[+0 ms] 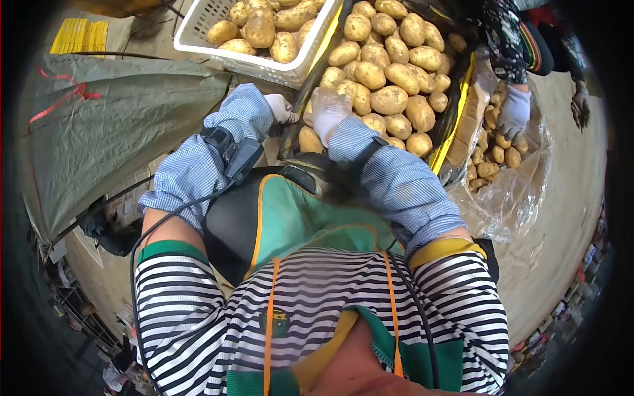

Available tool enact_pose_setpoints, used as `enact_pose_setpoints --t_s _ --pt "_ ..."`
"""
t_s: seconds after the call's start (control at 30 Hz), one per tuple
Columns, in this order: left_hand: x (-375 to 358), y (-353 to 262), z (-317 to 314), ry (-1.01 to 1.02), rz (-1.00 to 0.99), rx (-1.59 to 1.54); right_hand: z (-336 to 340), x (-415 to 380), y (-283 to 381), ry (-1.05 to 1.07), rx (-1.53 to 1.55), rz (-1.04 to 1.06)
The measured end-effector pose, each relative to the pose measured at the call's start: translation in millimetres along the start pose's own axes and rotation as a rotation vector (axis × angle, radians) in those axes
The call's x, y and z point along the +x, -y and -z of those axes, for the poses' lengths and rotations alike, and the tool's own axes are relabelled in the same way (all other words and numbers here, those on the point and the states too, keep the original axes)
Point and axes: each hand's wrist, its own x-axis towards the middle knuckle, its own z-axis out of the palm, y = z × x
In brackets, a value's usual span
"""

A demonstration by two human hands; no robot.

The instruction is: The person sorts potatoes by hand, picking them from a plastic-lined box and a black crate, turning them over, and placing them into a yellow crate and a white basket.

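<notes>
Tan flr (558, 191) is seen well R of R hand (331, 111), grey-green tarp (125, 125) L of L hand (282, 109). 1 white crate (251, 65) is set just beyond L hand. In 1 yellow-edged bin (452, 125), dozens of potatoes (389, 99) are piled under/beside R hand. 1 clear bag (508, 201), more potatoes inside, is placed farther R. L fingers are curled; what's gripped, either hand, can't be told.

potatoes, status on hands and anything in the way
Left hand beside bin edge; right hand at potatoes. Co-worker's gloved hand apart, at right. Nothing seen blocking.
</notes>
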Motion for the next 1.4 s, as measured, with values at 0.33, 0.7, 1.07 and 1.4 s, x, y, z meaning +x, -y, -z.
enact_pose_setpoints --t_s 0.33,0.7,1.07,1.4 --pt "13 9 -7 0.010 -0.023 0.063 -37 -35 -10 -0.316 -0.329 0.173" --pt "-56 -21 12 -0.196 -0.102 0.679 -14 -212 -124 -0.203 0.411 0.180" --pt "-140 -184 -170 -0.168 -0.455 0.677 29 -344 -305 -0.454 0.502 -0.227" --pt "-113 -229 -213 0.046 -0.736 0.944 94 -340 -389 -0.519 0.790 -0.477"
